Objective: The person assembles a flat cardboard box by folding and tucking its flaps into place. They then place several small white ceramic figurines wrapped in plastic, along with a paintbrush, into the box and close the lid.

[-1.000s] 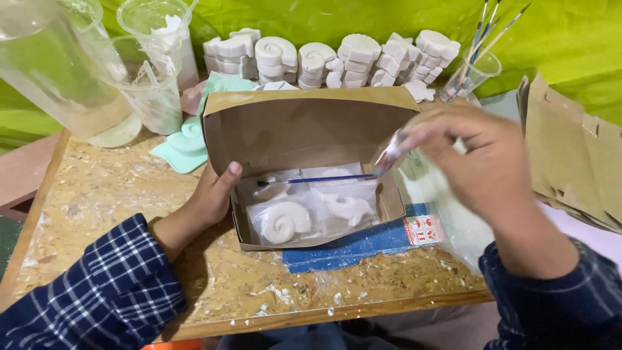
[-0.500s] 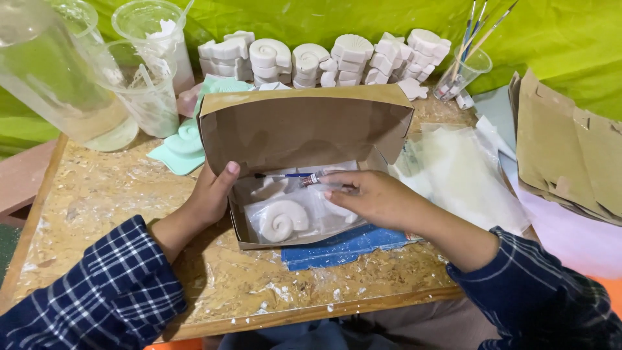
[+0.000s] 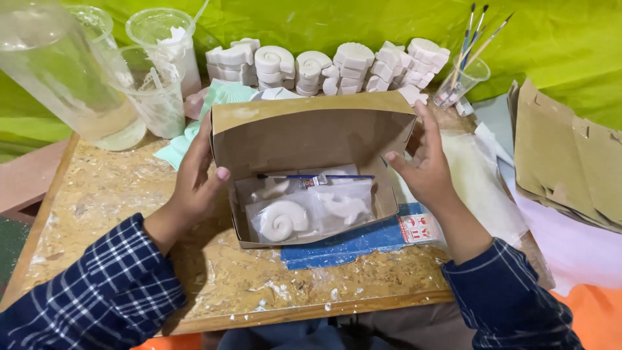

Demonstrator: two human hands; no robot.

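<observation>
A brown cardboard box (image 3: 311, 139) sits open near the middle of the chipboard bench (image 3: 103, 194), its lid standing upright on the far side. The left hand (image 3: 194, 185) presses flat against the box's left wall, fingers together and reaching up toward the lid's corner, the thumb tip resting on the wall's front edge. The right hand (image 3: 424, 168) cups the right wall, fingers loosely spread and pointing up along the lid's right edge, thumb tip against the cardboard; neither hand pinches anything. Inside the box lie clear plastic bags holding white plaster casts: a spiral shell cast (image 3: 282, 221) at the front left and another white figure (image 3: 343, 206) to its right. A thin blue-handled paintbrush (image 3: 317, 176) lies across the bags toward the back wall. Under the box's front right corner a blue cloth (image 3: 350, 243) shows. Along the far edge of the bench stands a row of stacked white plaster shapes (image 3: 324, 65), with a small cup of paintbrushes (image 3: 463, 78) at its right end. At the far left corner stand clear plastic cups (image 3: 155, 78) and a large clear jug (image 3: 65, 78). Flattened brown cardboard (image 3: 570, 155) lies off the right edge.
</observation>
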